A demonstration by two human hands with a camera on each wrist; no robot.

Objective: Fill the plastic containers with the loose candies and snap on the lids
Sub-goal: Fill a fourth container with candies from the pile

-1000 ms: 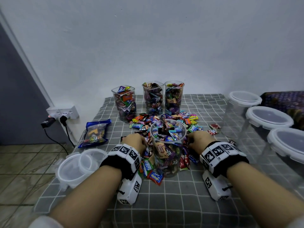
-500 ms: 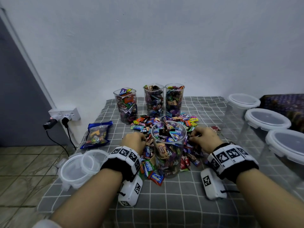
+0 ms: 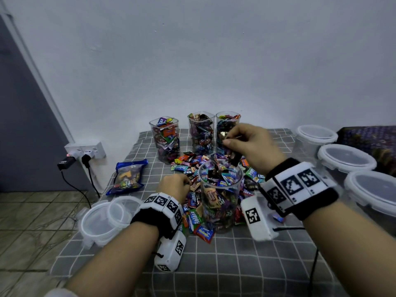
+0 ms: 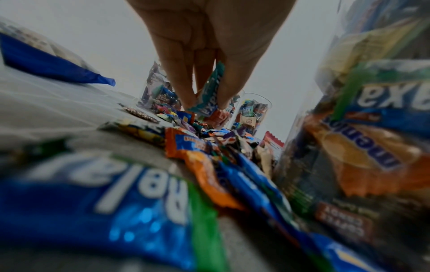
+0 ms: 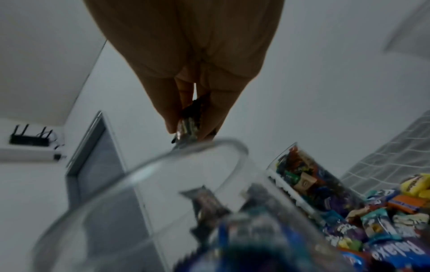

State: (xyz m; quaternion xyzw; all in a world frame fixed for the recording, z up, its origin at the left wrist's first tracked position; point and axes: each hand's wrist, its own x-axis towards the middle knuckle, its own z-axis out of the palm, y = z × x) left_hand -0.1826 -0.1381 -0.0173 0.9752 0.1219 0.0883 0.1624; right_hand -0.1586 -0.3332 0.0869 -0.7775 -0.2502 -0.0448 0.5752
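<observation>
You are filling the near container, standing on the desk amid the loose candies. Your right hand is hanging over its open mouth, fingers pinching a dark candy; the next move is probably letting go so it drops inside. Your left hand is pinching a teal candy low in the pile. The container is looking nearly full and lidless; lids are lying to the left.

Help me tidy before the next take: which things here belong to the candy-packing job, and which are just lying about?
Job:
near container
loose candies
three filled containers
loose lids
right hand pinching a dark candy
left hand pinching a teal candy

Lying about:
blue snack bag
wall socket
lidded tubs
</observation>
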